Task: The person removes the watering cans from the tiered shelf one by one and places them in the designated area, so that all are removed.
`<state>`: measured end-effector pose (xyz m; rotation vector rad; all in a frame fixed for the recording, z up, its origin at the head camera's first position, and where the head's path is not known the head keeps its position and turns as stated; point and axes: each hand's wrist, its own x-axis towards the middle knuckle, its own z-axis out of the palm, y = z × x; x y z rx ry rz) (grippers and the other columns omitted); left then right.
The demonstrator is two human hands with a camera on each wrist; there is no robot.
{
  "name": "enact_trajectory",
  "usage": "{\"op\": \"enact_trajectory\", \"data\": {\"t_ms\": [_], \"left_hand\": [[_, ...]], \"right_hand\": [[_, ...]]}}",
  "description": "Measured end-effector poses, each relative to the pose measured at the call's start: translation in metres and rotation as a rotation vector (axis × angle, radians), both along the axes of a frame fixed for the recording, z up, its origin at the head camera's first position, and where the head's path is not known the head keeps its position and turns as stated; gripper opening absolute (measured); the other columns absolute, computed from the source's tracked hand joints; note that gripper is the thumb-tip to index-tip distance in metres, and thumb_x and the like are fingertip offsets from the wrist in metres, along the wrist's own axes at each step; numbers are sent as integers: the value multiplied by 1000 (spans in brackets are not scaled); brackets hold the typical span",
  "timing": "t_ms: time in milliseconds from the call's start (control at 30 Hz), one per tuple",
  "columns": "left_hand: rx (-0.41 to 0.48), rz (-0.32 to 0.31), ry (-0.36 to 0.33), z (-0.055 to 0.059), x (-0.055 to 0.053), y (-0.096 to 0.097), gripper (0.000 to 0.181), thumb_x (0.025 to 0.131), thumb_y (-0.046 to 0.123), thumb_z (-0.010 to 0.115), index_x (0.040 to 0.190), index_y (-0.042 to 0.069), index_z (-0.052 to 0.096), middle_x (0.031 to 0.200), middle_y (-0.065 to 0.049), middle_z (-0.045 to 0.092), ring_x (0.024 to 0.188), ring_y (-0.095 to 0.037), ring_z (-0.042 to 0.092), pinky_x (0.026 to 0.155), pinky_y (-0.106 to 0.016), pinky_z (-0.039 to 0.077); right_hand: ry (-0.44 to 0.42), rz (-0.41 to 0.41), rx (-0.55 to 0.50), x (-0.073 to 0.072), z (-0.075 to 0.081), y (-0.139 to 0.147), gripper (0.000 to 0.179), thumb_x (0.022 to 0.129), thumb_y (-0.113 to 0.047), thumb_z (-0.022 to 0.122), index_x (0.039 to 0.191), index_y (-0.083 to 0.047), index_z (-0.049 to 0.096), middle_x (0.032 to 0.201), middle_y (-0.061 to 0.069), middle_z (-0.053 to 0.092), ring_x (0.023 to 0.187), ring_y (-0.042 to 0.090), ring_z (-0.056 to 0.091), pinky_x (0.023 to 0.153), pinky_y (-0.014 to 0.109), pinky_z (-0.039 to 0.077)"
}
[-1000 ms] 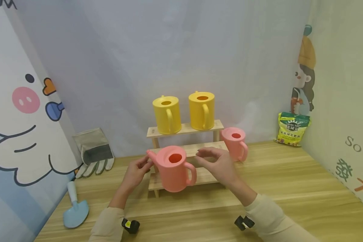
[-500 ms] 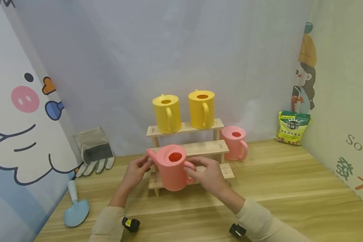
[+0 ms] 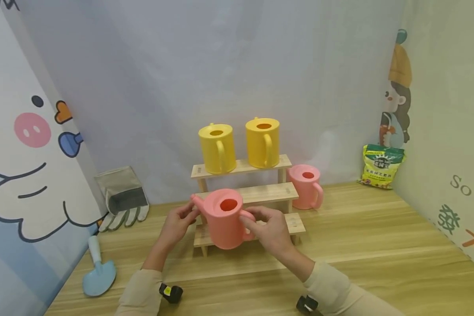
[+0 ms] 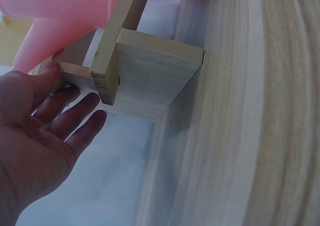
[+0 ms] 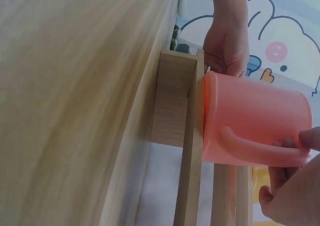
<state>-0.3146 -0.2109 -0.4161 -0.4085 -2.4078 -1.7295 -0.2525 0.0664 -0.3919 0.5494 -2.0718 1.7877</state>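
A pink watering can [image 3: 223, 218] is seen standing on the lowest step of a small three-tier wooden shelf [image 3: 260, 192], upright, with its spout pointing to the person's left and its handle to the right. The handle is gripped by the right hand [image 3: 269, 228], whose fingers are curled round it, as is also shown in the right wrist view, where the can [image 5: 252, 131] rests against the step's board and the fingertips [image 5: 288, 144] are laid on the handle. The left hand [image 3: 178, 223] is held at the spout side of the can; in the left wrist view the hand [image 4: 37, 136] is shown with fingers straight and relaxed, gripping nothing, its fingertips just beside the shelf's end post and the thumb close under the pink spout [image 4: 35, 48]. Two yellow watering cans [image 3: 217, 148] [image 3: 262, 142] are set side by side on the top step. A second pink watering can [image 3: 306, 186] is placed on the wooden table [image 3: 379, 245], just beside the right end of the shelf. A grey work glove [image 3: 122, 197] and a blue trowel [image 3: 98, 272] are found at the left, and a green bag [image 3: 381, 166] in the far right corner.
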Motion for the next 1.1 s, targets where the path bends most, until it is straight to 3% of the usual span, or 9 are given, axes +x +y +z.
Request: {"op": "enact_trajectory", "data": {"t_ms": [167,333,567,800,1000,1100], "left_hand": [[8,3,-2,2,2,1,48,102,16,62,143,-3,50,141,-21,53,124,-32,56,97,-43,53],[2,11,4,1,1,1,47,102,16,62,143,-4,50,139,-22,55,122,-32,57,97,-44,53],[-6,24,11,-1,0,1,46,101,15,62,142,-4,51,137,-22,56,120,-29,59,96,-44,53],[3,17,10,1,1,2,46,101,16,62,141,-4,52,136,-23,57,121,-31,58,97,-45,53],[-2,-1,31,0,1,1,45,102,15,61,143,-2,51,132,-23,60,116,-23,61,96,-43,53],[-5,-9,44,-1,0,0,44,102,13,61,143,0,52,133,-22,60,113,-19,62,95,-42,54]], "right_hand": [[-73,40,-58,1,1,-1,20,86,-15,82,102,-3,79,89,8,74,73,21,66,55,40,60],[-122,73,-99,2,2,0,21,86,-13,81,105,-2,78,87,9,75,65,34,64,54,36,58],[-152,82,-129,3,2,0,22,86,-12,81,106,-2,78,92,9,76,69,24,64,57,27,55],[-197,121,-192,4,5,1,21,87,-10,79,106,1,77,93,12,75,68,25,61,56,25,51],[-167,92,-171,5,13,4,23,86,-14,82,104,-1,78,96,10,76,84,21,68,67,24,53],[-145,81,-152,5,18,9,24,87,-18,81,105,-3,79,93,9,76,83,27,68,69,26,52]]}}
